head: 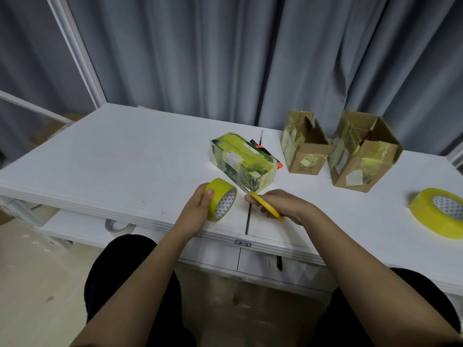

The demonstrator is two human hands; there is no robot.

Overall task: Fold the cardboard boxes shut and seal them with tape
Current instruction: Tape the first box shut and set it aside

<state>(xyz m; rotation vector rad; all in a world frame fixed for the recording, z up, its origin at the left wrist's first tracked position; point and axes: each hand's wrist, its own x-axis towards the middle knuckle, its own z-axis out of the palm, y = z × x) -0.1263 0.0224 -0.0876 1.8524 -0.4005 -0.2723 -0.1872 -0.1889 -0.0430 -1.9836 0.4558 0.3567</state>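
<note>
A green printed box (241, 160), folded shut and wrapped in yellow tape, lies on the white table (125, 159). My left hand (198, 211) grips a yellow tape roll (221, 200) just in front of the box. My right hand (283, 205) holds a yellow-handled cutting tool (266, 205), whose tip is at the box's near corner. Whether a strip of tape runs from the roll to the box is hard to tell. Two brown cardboard boxes (304, 150) (360, 159) stand at the back right with their flaps open and patches of old tape on them.
A second, larger yellow tape roll (441, 212) lies at the table's right edge. An orange and black object (260, 147) lies partly hidden behind the taped box. A pale tape roll (117, 225) sits on the lower shelf. Grey curtains hang behind the table.
</note>
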